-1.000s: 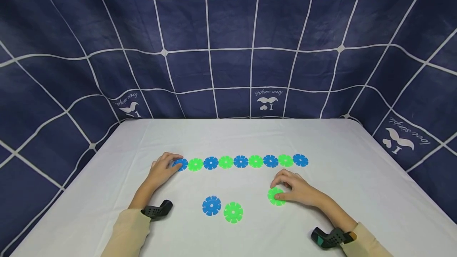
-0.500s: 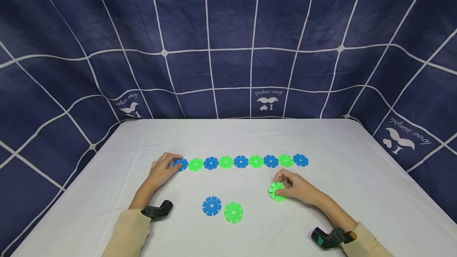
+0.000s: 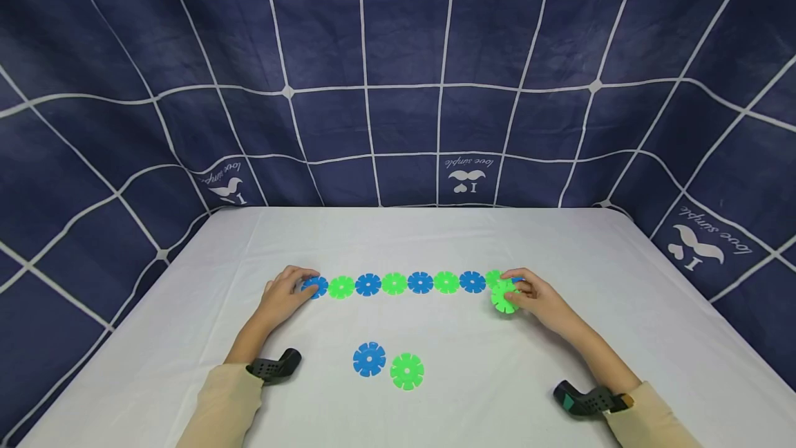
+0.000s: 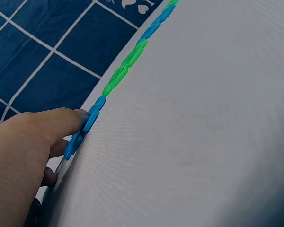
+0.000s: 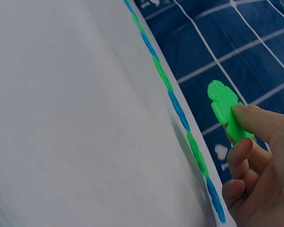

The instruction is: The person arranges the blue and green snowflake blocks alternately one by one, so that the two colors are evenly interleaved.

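Observation:
Blue and green notched snowflake discs lie flat in an alternating row across the white table. At the row's left end, my left hand (image 3: 282, 299) holds a blue snowflake disc (image 3: 319, 287) between thumb and fingers, with the thumb (image 4: 80, 117) on its near face. My right hand (image 3: 547, 306) pinches a green snowflake disc (image 3: 502, 298), tilted and raised off the table in the right wrist view. This raised disc overlaps the row's last green disc (image 3: 493, 275) in the head view. Fingers mostly hide the blue disc (image 3: 517, 281) at the right end.
Nearer the front lie a loose blue snowflake disc (image 3: 370, 359) and a loose green one (image 3: 407, 371), side by side. The white table (image 3: 298, 406) ends at a dark blue curtain (image 3: 398, 116) with white grid lines at the back and sides.
My right hand has lifted the green snowflake disc off the table and carried it back and slightly right, to the row's right end. The left hand has stayed in place.

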### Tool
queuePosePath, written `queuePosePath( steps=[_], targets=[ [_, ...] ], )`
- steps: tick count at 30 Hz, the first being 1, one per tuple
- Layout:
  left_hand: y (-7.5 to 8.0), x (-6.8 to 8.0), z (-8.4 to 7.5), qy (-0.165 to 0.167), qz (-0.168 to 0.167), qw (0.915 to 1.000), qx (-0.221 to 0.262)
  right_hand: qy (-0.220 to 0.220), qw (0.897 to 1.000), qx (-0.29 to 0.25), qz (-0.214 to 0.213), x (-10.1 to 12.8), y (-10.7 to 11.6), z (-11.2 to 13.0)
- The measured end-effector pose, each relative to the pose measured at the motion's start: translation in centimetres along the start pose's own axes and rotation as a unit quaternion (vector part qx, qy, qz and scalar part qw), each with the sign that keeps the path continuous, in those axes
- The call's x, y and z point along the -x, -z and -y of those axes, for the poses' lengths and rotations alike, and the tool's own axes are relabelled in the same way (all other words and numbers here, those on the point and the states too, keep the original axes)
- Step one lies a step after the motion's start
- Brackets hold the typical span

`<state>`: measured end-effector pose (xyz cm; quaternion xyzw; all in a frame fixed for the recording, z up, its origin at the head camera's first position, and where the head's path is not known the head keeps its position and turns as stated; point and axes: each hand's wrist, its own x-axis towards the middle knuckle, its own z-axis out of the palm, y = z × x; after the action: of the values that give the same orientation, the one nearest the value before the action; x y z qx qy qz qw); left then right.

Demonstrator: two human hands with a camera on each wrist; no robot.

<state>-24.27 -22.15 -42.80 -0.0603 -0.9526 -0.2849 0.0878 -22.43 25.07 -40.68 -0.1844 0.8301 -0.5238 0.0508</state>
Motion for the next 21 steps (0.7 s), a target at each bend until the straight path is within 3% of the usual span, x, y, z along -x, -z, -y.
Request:
queuePosePath(
  steps=[5, 11, 21],
  targets=[
    [0.0, 0.0, 0.0, 0.000, -0.001, 1.0000, 0.000, -0.041, 0.994, 0.015, -0.102, 0.3, 2.2, -0.7],
    [-0.1, 0.0, 0.0, 0.006, 0.003, 1.0000, 0.000, -0.078, 0.973, 0.040, -0.213, 0.9, 4.2, -1.8],
    [0.0, -0.1, 0.0, 0.006, 0.006, 1.0000, -0.003, -0.076, 0.965, 0.067, -0.240, 1.0, 4.9, -2.8]
  ],
)
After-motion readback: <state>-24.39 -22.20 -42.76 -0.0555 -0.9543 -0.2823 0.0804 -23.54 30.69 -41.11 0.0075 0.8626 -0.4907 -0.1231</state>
